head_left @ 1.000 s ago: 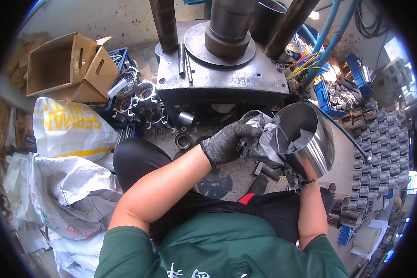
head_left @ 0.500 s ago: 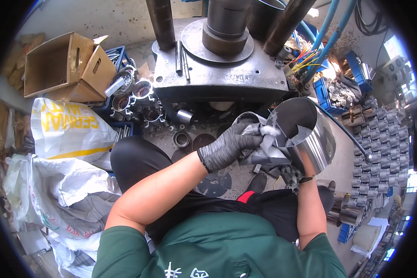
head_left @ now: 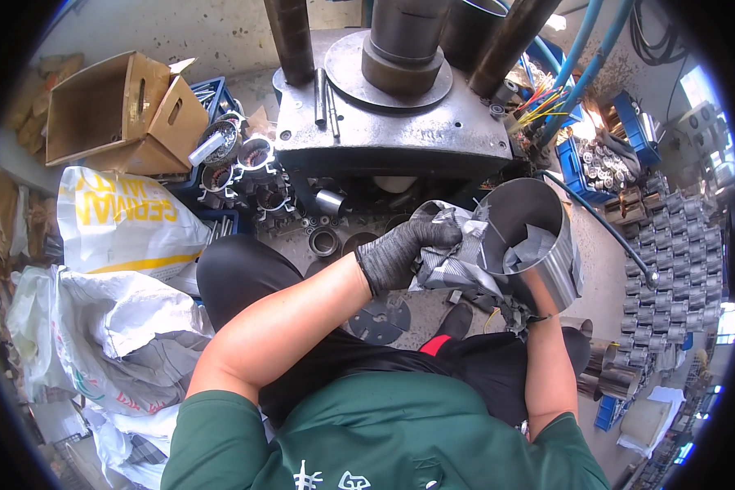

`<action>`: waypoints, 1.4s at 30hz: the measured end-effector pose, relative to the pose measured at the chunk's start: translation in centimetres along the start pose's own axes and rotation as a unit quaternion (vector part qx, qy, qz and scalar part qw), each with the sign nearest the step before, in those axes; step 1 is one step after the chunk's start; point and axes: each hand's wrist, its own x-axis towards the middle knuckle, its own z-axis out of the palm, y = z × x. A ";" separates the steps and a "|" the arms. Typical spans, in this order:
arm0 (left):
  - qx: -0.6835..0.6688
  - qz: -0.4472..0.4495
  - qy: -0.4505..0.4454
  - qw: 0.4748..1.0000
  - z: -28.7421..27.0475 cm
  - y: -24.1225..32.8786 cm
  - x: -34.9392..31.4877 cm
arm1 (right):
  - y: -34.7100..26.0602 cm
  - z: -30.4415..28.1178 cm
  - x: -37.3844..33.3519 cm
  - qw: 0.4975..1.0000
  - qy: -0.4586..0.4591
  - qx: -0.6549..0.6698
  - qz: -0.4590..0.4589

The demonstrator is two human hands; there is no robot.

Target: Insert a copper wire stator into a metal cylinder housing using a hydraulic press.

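My left hand (head_left: 404,251), in a dark grey knit glove, is closed on a crumpled grey striped cloth (head_left: 457,261) at the left rim of a shiny open metal cylinder (head_left: 557,282). Part of the cloth hangs below that rim, and grey material also shows inside the cylinder. My right hand (head_left: 521,304), gloved too, is at the cylinder's lower near side and holds it up over the floor. Most of the right fingers are hidden by the cylinder and cloth.
A heavy press (head_left: 392,135) with thick columns stands ahead. Left are a cardboard box (head_left: 98,114), motor housings (head_left: 256,155) and white sacks (head_left: 122,220). Right are a blue bin of metal parts (head_left: 576,171), a thin rod (head_left: 608,229) and stacked grey metal parts (head_left: 674,261).
My left hand has turned and shifted slightly, with the cloth bunched differently around the rim. The cylinder has tilted and moved slightly down and left.
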 end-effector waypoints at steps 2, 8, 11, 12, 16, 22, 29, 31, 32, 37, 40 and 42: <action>0.071 0.000 -0.013 0.997 0.2 0.1 0.1 | 0.1 -0.2 0.0 1.000 -0.001 0.004 0.007; 0.220 -0.003 0.051 0.974 0.9 0.4 -0.5 | 0.1 -0.3 -0.3 0.999 -0.013 0.004 0.039; 0.268 0.061 0.062 0.959 1.3 0.1 -1.0 | -0.3 -0.4 0.2 0.995 -0.042 -0.010 0.089; 0.290 0.090 0.053 0.951 1.3 0.1 -1.2 | -0.6 -0.5 0.4 0.990 -0.045 0.014 0.132; 0.546 0.163 0.095 0.816 1.7 -0.3 -1.1 | -1.2 -0.3 0.8 0.982 -0.084 -0.102 0.132; 0.595 0.263 0.051 0.757 1.7 -0.4 -0.9 | -0.2 0.4 -0.8 0.996 0.055 -0.039 -0.062; 0.784 0.078 -0.016 0.616 -2.4 4.9 -2.9 | 2.7 -1.4 -0.9 0.989 0.123 0.070 -0.048; 0.773 0.091 -0.024 0.627 -2.9 6.1 -2.8 | 3.4 -1.8 -1.1 0.980 0.160 0.108 -0.050; 0.701 0.007 0.023 0.712 -2.9 6.7 -2.4 | 3.8 -1.9 -1.3 0.976 0.175 0.121 -0.051; 0.910 0.056 0.203 0.358 -3.7 7.0 -0.2 | 5.7 -2.0 -2.4 0.977 0.187 0.086 -0.062; 0.905 0.116 0.241 0.330 -4.9 5.2 0.9 | 6.6 -1.6 -3.0 0.986 0.143 0.066 -0.061; 0.901 0.108 0.257 0.332 -5.6 4.1 1.5 | 7.2 -1.3 -3.4 0.991 0.115 0.007 -0.070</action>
